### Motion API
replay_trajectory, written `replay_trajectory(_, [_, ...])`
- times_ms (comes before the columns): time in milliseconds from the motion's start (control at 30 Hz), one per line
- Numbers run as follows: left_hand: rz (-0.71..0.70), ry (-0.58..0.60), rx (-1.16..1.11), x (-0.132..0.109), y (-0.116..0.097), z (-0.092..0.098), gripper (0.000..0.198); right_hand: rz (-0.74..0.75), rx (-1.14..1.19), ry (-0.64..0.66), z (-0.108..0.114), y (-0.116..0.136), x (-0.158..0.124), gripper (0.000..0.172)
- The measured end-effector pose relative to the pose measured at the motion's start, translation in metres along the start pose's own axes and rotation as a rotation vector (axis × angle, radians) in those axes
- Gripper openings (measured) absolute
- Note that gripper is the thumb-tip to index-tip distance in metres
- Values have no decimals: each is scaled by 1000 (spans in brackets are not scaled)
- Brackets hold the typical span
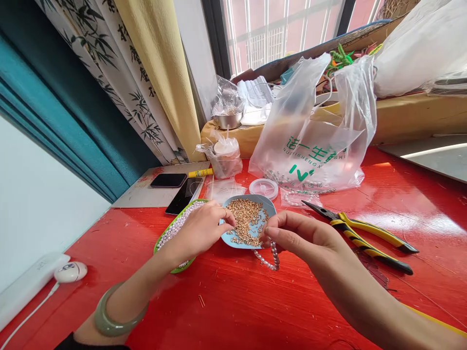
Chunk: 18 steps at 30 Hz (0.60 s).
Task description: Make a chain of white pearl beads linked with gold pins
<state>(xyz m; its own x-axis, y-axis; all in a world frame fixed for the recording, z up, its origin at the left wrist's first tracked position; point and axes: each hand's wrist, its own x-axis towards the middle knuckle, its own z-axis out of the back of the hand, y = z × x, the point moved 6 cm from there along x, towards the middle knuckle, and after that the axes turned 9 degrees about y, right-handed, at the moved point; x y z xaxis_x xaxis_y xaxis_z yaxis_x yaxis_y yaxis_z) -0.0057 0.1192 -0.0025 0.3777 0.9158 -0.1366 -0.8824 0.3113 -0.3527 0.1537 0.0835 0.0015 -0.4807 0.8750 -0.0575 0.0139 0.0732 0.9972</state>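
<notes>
My left hand reaches over the left rim of a light blue dish. Its thumb and forefinger are pinched together close to the gold beads; whatever lies between the fingertips is too small to make out. My right hand pinches a strand of pearl-like beads at the dish's right edge. The strand hangs in a loop below those fingers, just above the red table. Beneath my left hand, partly covered by it, lies a long green tray of whitish pearl beads.
Yellow-and-black pliers lie right of the dish, jaws open. Behind it are a round clear lid and a large plastic bag. Two phones and a yellow glue stick lie back left. A white cable runs along the left.
</notes>
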Motion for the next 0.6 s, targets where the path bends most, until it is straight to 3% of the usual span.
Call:
replay_trajectory(100, [-24, 55, 153, 1, -1, -7, 22, -3, 17, -10, 1, -1, 0, 19])
replay_trajectory(267, [-68, 95, 187, 0, -4, -13, 29, -3, 26, 3, 0, 1, 1, 19])
replay_trajectory(500, [7, -26, 206, 1, -4, 1, 18, 2, 25, -1, -1, 2, -1, 19])
replay_trajectory(600, [-19, -2, 181, 0, -5, 2, 15, 1, 19, -15, -1, 2, -1, 19])
